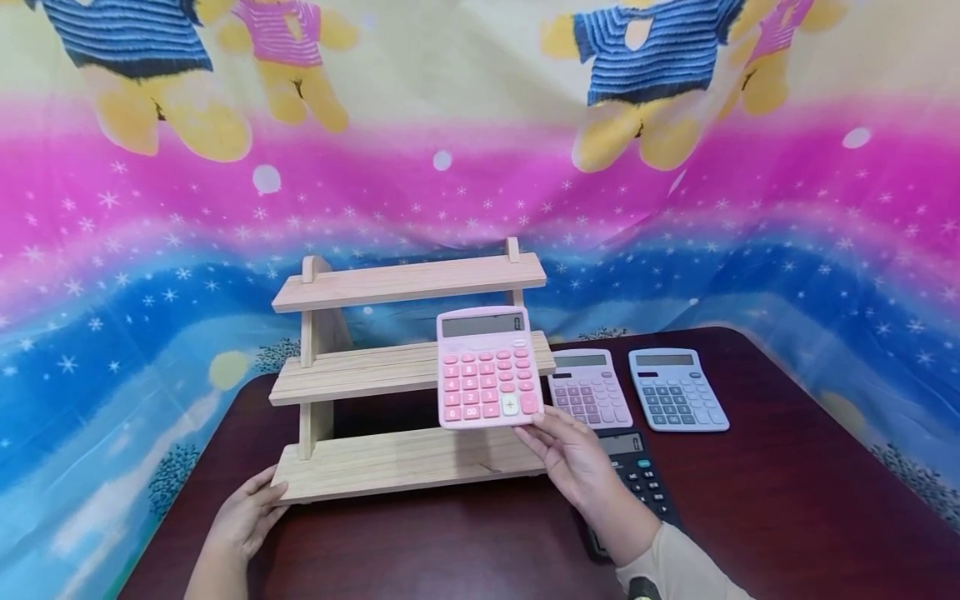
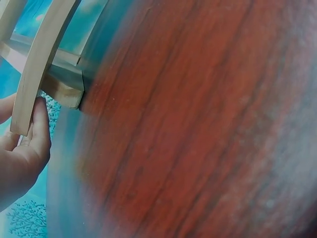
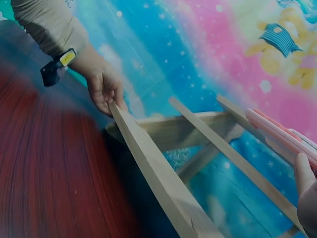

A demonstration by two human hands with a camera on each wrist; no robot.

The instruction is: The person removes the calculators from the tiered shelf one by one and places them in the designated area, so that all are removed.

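A three-tier wooden shelf stands on the dark red table. My left hand grips the left end of its bottom board; in the left wrist view the thumb and fingers pinch that board's end. My right hand holds a pink calculator by its lower right corner, keys and display facing me. In the head view the calculator overlaps the middle and bottom boards. The right wrist view shows the pink calculator edge-on beside the shelf boards, with part of my right hand at the frame's edge.
Right of the shelf lie a light purple calculator and a light blue calculator. A black calculator lies nearer, partly hidden by my right forearm. A printed cloth with bears and snowflakes hangs behind the table.
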